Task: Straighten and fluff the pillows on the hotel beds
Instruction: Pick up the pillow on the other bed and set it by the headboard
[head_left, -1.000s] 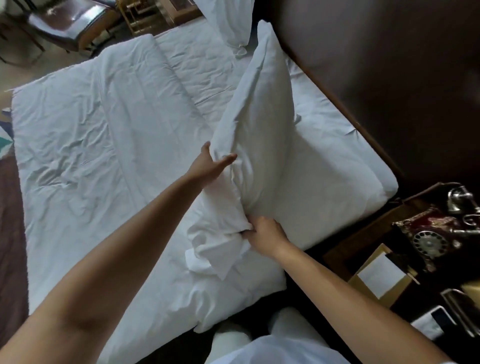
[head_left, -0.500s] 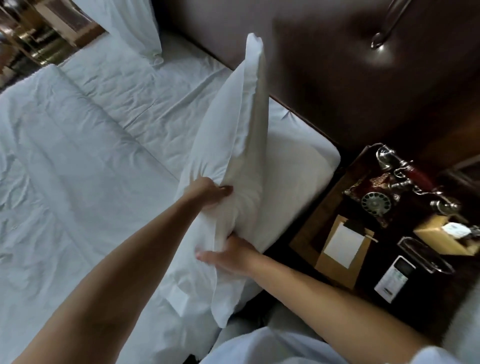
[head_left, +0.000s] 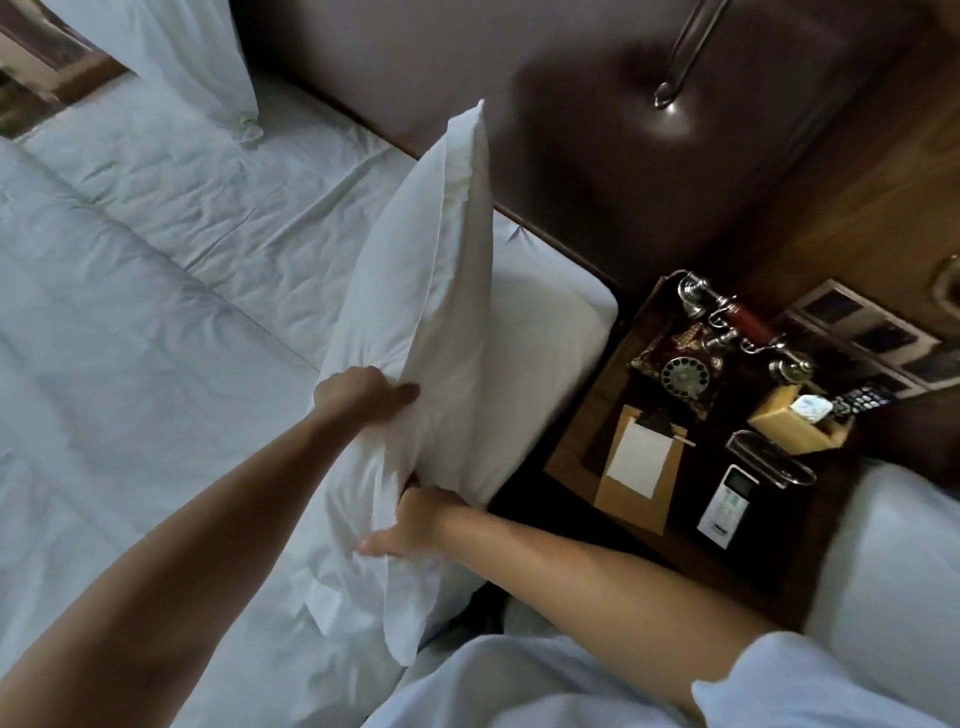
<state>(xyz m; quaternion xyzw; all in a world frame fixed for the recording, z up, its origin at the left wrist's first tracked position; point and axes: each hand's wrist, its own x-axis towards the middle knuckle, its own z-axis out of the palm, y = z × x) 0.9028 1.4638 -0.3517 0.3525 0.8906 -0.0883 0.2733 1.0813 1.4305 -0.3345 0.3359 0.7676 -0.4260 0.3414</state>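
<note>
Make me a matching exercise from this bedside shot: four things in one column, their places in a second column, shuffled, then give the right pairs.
Things
1. held pillow
2. second pillow
3. rotary telephone
4. white remote

Places
A. near edge of the nightstand, beside the notepad
B. far end of the headboard, top left
C. stood on edge between the left hand and right hand
D. back of the nightstand

Pairs: 1-C, 2-B, 3-D, 4-A
</note>
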